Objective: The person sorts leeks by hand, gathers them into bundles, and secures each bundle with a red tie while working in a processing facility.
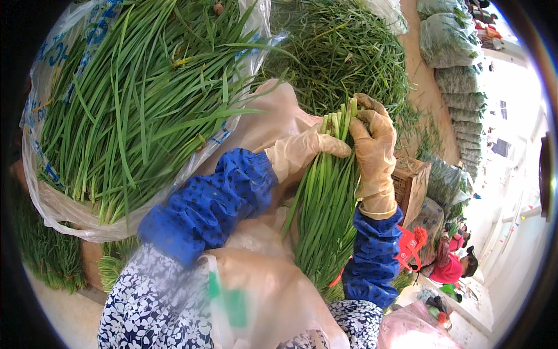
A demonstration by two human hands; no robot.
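A bunch of garlic chives (325, 195) hangs in front of me, pale cut ends up and green leaves trailing down over my lap. My left hand (305, 150), in a beige rubber glove, is closed round the bunch just below the ends, thumb across the front. On the other side my right hand (374, 142), gloved alike, has its fingers curled at the top of the stems, pinching some of them. Its fingertips are partly hidden behind the stalks. A big heap of loose chives (145, 99) lies at my left in a clear plastic bag (81, 228).
Ahead is a pile of discarded leaves (343, 52). A wicker basket (410, 186) stands to the right, with red ties (411, 244) near my right sleeve. Stuffed plastic bags (450, 43) line the far right, where a person in red (450, 264) sits. Bundled chives (49, 250) stand at lower left.
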